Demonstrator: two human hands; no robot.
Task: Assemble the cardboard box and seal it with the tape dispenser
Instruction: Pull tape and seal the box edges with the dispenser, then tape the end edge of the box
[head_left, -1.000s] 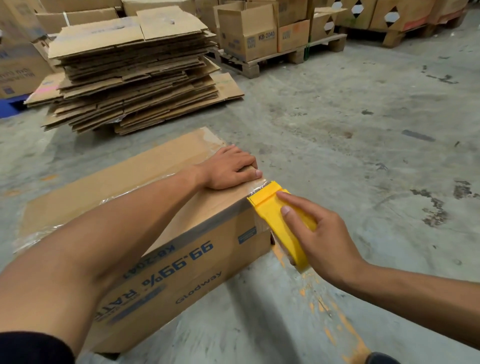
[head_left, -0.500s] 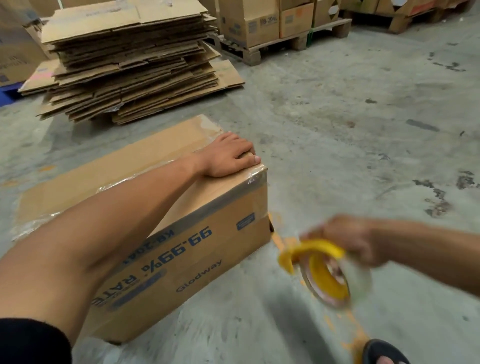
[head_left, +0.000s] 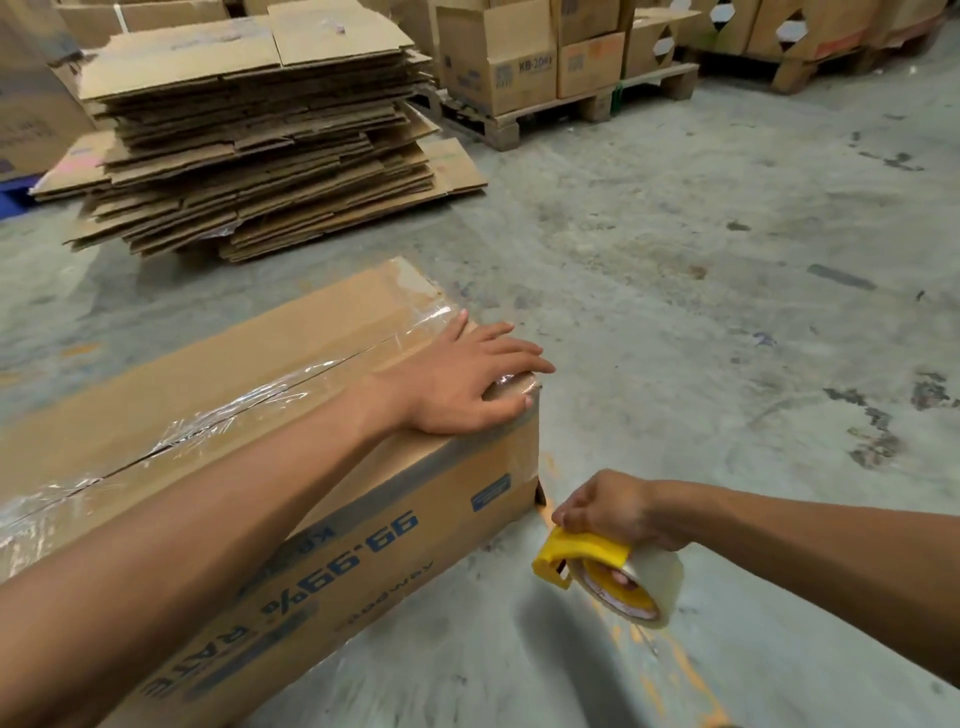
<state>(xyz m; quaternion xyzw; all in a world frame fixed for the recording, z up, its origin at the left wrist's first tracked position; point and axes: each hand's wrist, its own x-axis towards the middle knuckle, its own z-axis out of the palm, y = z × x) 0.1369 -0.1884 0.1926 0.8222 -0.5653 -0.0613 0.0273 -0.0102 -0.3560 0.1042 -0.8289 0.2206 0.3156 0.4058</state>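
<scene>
Tape already runs along the top seam of the cardboard box (head_left: 322, 467), which lies on the floor. Left hand (head_left: 467, 382) presses flat on its end; right hand (head_left: 615, 512) grips the tape dispenser (head_left: 605, 571) just beside the box, clear of it. Sealing here looks nearly finished.

Ahead of you a stack of flattened cartons (head_left: 260, 140) lies on the stained concrete floor (head_left: 701, 291); behind it, filled boxes (head_left: 524, 57) sit on wooden pallets (head_left: 571, 111).
</scene>
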